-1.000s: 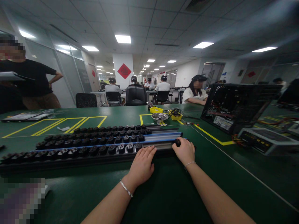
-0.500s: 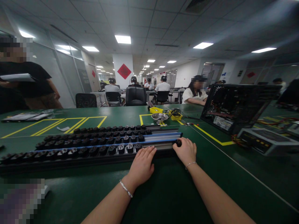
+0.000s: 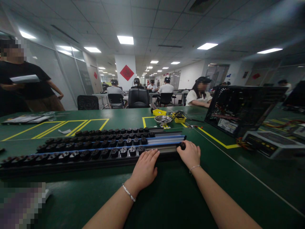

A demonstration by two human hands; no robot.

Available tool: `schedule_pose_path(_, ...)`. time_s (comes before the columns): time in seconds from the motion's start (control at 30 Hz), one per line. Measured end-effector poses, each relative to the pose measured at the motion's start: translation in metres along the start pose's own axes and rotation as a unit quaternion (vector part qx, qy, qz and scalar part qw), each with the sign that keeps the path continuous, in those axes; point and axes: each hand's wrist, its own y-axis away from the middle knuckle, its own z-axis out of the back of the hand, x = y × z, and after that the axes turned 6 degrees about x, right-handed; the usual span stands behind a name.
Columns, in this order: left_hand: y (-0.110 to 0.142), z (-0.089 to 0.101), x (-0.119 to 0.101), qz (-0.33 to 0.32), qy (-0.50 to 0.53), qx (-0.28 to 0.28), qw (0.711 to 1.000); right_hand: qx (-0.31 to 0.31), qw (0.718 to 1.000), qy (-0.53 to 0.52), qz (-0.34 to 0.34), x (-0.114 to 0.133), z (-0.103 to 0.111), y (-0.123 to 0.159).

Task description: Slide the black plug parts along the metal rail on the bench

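Long metal track rails (image 3: pixel 164 141) with blue edge strips lie side by side in front of me. Along them sit rows of black socket modules (image 3: pixel 114 153), a few with paler faces. My left hand (image 3: pixel 146 165) rests on the near rail, palm down with its fingers stretched out, just right of the last module in that row. At the rail's right end, my right hand (image 3: pixel 190 154) pinches a small black rounded piece (image 3: pixel 182 146) between thumb and fingers. Most of that piece is hidden by the hand, and I cannot tell whether it is seated in the rail.
Behind the rails stand a metal bowl (image 3: pixel 163 119), a yellow tray (image 3: pixel 159 112) and coiled black cable (image 3: pixel 179 115). An open computer case (image 3: pixel 243 108) and a power supply (image 3: pixel 269 144) are at right. A person (image 3: pixel 26 76) holding papers stands at left; others sit farther back.
My hands and the rails look practically unchanged. At the left, the standing person's head has shifted left and the papers have moved to the right.
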Motion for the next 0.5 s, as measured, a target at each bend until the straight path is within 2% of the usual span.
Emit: schedule_pose_path(0.5,0.0004,0.0004,0.0002,-0.006,0.007,-0.005,1.000,0.001,1.000,0.006,0.003,-0.0016,0.0028,-0.0019)
